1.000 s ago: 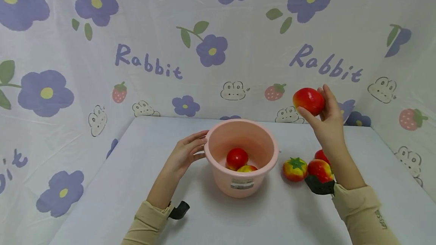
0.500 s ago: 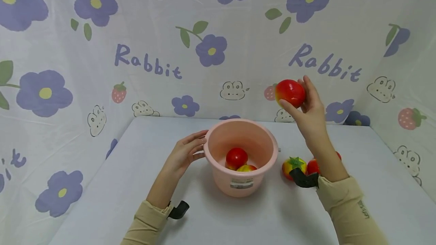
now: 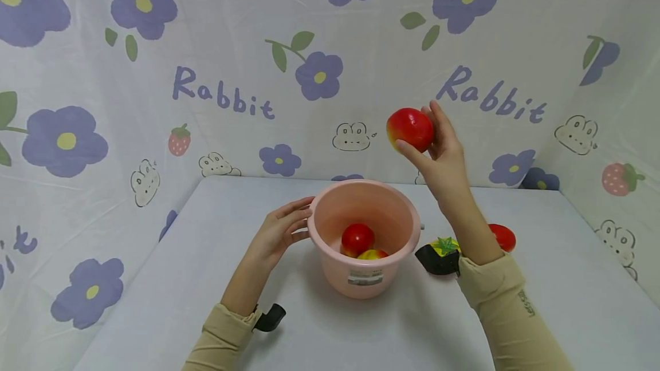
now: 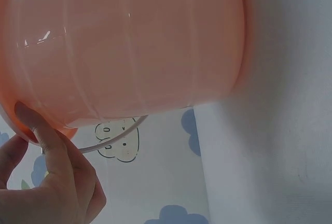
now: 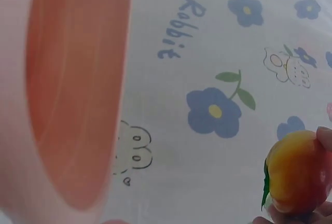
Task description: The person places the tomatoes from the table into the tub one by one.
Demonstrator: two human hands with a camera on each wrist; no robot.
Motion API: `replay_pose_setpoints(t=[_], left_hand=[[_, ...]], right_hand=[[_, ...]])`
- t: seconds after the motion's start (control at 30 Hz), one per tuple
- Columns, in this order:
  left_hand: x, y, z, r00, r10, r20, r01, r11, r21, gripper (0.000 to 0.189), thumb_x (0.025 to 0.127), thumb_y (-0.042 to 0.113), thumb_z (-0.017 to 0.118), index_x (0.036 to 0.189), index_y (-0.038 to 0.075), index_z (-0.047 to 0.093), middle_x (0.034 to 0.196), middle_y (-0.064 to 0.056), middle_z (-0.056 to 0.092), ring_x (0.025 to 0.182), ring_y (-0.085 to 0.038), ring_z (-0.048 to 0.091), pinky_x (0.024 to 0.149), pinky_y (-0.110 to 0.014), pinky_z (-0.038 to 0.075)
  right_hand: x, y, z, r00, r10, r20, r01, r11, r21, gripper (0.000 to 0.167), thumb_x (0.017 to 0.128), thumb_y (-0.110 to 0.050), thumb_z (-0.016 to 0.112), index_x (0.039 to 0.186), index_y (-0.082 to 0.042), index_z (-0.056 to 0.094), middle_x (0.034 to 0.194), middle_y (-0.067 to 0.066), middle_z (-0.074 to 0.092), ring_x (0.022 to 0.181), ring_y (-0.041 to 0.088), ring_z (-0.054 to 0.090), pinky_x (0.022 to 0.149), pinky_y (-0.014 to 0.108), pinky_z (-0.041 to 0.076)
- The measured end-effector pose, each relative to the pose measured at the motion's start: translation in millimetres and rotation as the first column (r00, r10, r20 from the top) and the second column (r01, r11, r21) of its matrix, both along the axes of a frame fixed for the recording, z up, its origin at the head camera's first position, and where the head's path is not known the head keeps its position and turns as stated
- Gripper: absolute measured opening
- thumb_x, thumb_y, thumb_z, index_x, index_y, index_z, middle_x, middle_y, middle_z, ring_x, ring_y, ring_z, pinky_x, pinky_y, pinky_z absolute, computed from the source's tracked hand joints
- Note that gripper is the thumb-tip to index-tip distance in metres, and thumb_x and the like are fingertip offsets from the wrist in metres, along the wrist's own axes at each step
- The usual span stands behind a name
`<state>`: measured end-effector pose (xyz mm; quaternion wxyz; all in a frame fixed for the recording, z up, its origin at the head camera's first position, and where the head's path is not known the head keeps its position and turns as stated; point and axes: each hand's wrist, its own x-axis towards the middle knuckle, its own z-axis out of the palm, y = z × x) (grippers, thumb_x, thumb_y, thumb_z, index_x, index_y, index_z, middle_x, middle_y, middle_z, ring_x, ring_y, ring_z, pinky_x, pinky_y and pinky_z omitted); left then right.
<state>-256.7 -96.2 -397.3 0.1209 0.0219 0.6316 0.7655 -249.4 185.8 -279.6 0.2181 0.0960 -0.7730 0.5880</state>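
My right hand holds a glossy red-and-yellow toy tomato between thumb and fingers, raised above and to the right of the pink bucket. In the right wrist view the toy tomato shows a yellow side and a green leafy top. At the bucket's left side, my left hand grips the rim; in the left wrist view its fingers bend at the lip. Inside the bucket lie a red toy tomato and a yellowish one.
Right of the bucket, a yellow toy tomato with a green star top is partly hidden by a black wrist mount. A red one lies beyond my right forearm. Flower-printed cloth hangs behind the white table.
My right hand has carried the toy tomato left and slightly upward, toward the bucket. The right forearm now covers more of the table fruit. My left hand and the bucket stay put.
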Motion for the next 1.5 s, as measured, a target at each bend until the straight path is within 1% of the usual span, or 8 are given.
replay_pose_setpoints(t=[0.3,0.53,0.7,0.8,0.93,1.0,1.23,1.5], left_hand=[[-0.5,-0.1,-0.2,1.0,-0.001,0.0,0.001,1.0,-0.002,0.042,0.095,0.017,0.06,0.136,0.009,0.056,0.136,-0.011,0.059,0.11,-0.025,0.063,0.084,-0.029,0.057],[-0.1,-0.3,0.2,1.0,0.0,0.001,0.0,1.0,0.003,0.042,0.095,0.017,0.06,0.136,0.009,0.056,0.134,-0.01,0.06,0.107,-0.022,0.064,0.084,-0.029,0.057],[-0.3,-0.7,-0.5,1.0,-0.007,0.001,0.007,1.0,0.002,0.042,0.096,0.017,0.06,0.136,0.009,0.056,0.131,-0.007,0.061,0.107,-0.022,0.064,0.084,-0.029,0.057],[-0.5,-0.8,-0.6,1.0,-0.009,0.0,0.009,1.0,-0.001,0.042,0.096,0.017,0.06,0.136,0.009,0.056,0.132,-0.008,0.061,0.106,-0.021,0.064,0.084,-0.029,0.057],[-0.9,-0.6,-0.7,1.0,-0.005,0.003,0.005,1.0,-0.01,0.042,0.096,0.018,0.06,0.136,0.009,0.056,0.135,-0.009,0.059,0.103,-0.017,0.065,0.086,-0.03,0.057],[-1.2,-0.2,-0.7,1.0,-0.001,0.006,0.001,1.0,-0.013,0.042,0.096,0.019,0.06,0.136,0.01,0.056,0.137,-0.009,0.058,0.103,-0.017,0.065,0.087,-0.03,0.057],[-0.8,-0.4,-0.4,1.0,0.003,0.008,-0.002,1.0,-0.008,0.04,0.095,0.018,0.061,0.134,0.012,0.058,0.136,-0.008,0.059,0.113,-0.026,0.061,0.086,-0.029,0.057],[-0.6,-1.1,-0.9,1.0,-0.013,0.005,0.013,1.0,0.003,0.04,0.095,0.017,0.061,0.134,0.011,0.058,0.133,-0.007,0.061,0.111,-0.023,0.063,0.086,-0.029,0.057]], right_hand=[[-2.9,-18,4.8,0.998,0.06,-0.014,-0.06,0.998,0.002,0.086,0.086,-0.02,0.074,0.155,-0.028,0.023,0.158,-0.004,0.035,0.143,0.018,0.038,0.113,0.036,0.039],[-7.1,-31,6.9,0.994,0.108,0.012,-0.109,0.994,0.006,0.085,0.087,-0.021,0.073,0.155,-0.028,0.022,0.158,-0.003,0.035,0.143,0.019,0.039,0.112,0.037,0.04],[-10.0,-39,4.8,0.985,0.165,0.043,-0.164,0.986,-0.017,0.082,0.089,-0.019,0.07,0.155,-0.029,0.022,0.157,-0.005,0.036,0.144,0.017,0.039,0.111,0.037,0.04],[-12.5,-42,1.9,0.978,0.198,0.06,-0.196,0.98,-0.03,0.08,0.091,-0.018,0.068,0.155,-0.029,0.022,0.157,-0.004,0.037,0.145,0.015,0.037,0.115,0.037,0.036],[-15.6,-47,-1.5,0.967,0.244,0.067,-0.243,0.97,-0.03,0.077,0.093,-0.016,0.065,0.156,-0.023,0.021,0.158,0.001,0.035,0.146,0.015,0.035,0.121,0.038,0.027],[-16.3,-50,-2.5,0.963,0.259,0.07,-0.257,0.966,-0.033,0.077,0.093,-0.015,0.064,0.156,-0.022,0.021,0.158,0.002,0.035,0.146,0.015,0.035,0.121,0.038,0.027],[-15.9,-55,-4.3,0.96,0.269,0.081,-0.269,0.963,-0.016,0.077,0.093,-0.017,0.066,0.156,-0.022,0.022,0.158,0.001,0.036,0.145,0.016,0.036,0.121,0.039,0.028],[-12.8,-57,-4.8,0.954,0.279,0.109,-0.28,0.96,-0.001,0.076,0.093,-0.016,0.065,0.156,-0.023,0.023,0.158,0.003,0.036,0.145,0.018,0.036,0.12,0.042,0.029]])
